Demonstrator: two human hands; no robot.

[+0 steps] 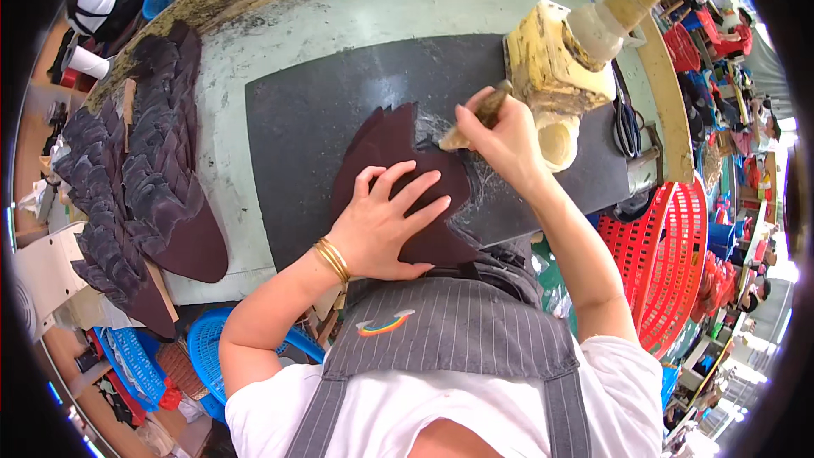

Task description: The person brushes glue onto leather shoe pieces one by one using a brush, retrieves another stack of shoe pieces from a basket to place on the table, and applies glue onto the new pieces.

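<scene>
Lying at the near edge of the dark mat [292, 140]: maroon piece [375, 137], beneath left hand [383, 227], fingers spread. Right hand [511, 140] pinches a brush [455, 137] over the mat's middle. Piece looks light, pliable; best held mid-body, sparing notched edge.

Dark maroon piece [373, 146]; black mat [292, 144]; grey, white-pinstriped apron [462, 326]; red basket [678, 246]; pale-green tabletop [254, 47].

On the counter [254, 51], stacked pieces [174, 174] lie left of the mat [284, 140], one piece [363, 148] on it, scissors [627, 129] farther right.
</scene>
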